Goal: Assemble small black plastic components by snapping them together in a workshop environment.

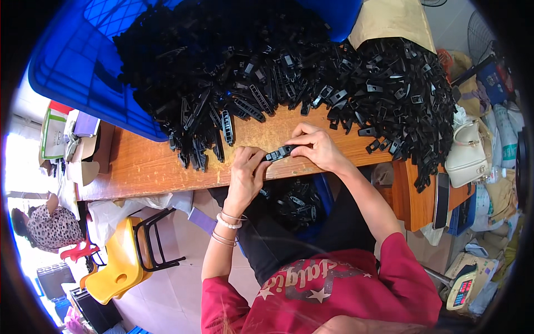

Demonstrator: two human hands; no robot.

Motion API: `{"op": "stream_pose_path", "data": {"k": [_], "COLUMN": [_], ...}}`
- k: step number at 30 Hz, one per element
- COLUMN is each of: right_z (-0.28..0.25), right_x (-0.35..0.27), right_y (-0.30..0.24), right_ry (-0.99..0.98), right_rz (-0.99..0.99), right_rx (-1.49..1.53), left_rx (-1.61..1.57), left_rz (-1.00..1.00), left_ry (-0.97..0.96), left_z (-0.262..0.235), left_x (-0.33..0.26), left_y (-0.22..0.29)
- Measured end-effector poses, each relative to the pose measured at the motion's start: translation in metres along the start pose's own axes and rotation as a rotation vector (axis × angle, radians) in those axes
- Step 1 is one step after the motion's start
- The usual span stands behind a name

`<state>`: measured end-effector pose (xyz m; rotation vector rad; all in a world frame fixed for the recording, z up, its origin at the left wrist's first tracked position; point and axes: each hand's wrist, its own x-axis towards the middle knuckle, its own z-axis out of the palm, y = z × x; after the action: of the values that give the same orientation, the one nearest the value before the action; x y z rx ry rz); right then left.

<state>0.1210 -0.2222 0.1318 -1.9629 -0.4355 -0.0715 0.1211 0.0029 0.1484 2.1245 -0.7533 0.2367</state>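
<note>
Between my two hands, just over the front edge of the table, is a short black plastic piece [278, 153] with slots along it. The thumb and fingers of my left hand [247, 170] pinch its left end. My right hand [318, 148] grips the other end with thumb and fingers, so the ends are partly hidden. Beyond my hands lies a big heap of long slotted black plastic pieces [250, 103]. To the right, smaller black plastic pieces [400, 92] spread over the wooden table [144, 167].
A tipped blue crate [72, 72] and a paper sack [392, 22] stand behind the heaps. More black parts [300, 203] fill a blue container below the table edge. A yellow chair [119, 261] stands left; a white handbag [468, 153] and a phone [441, 200] are right.
</note>
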Motion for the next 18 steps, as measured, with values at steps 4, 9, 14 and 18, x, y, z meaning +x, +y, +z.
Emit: {"op": "stream_pose_path", "data": {"k": [4, 9, 14, 18], "right_z": [0.010, -0.011, -0.031, -0.018], "right_x": [-0.002, -0.004, 0.026, 0.026], "right_y": [-0.009, -0.009, -0.003, 0.010], "right_ry": [0.020, -0.120, 0.369, 0.301], "right_rz": [-0.012, 0.049, -0.068, -0.153], "right_rx": [-0.045, 0.112, -0.755, -0.773], "left_rx": [-0.008, -0.163, 0.551, 0.715], "left_rz": [0.016, -0.032, 0.280, 0.388], "left_ry": [0.000, -0.142, 0.014, -0.126], "left_z": [0.003, -0.009, -0.008, -0.001], "left_x": [0.002, 0.027, 0.074, 0.075], "left_y": [0.002, -0.013, -0.028, -0.029]}}
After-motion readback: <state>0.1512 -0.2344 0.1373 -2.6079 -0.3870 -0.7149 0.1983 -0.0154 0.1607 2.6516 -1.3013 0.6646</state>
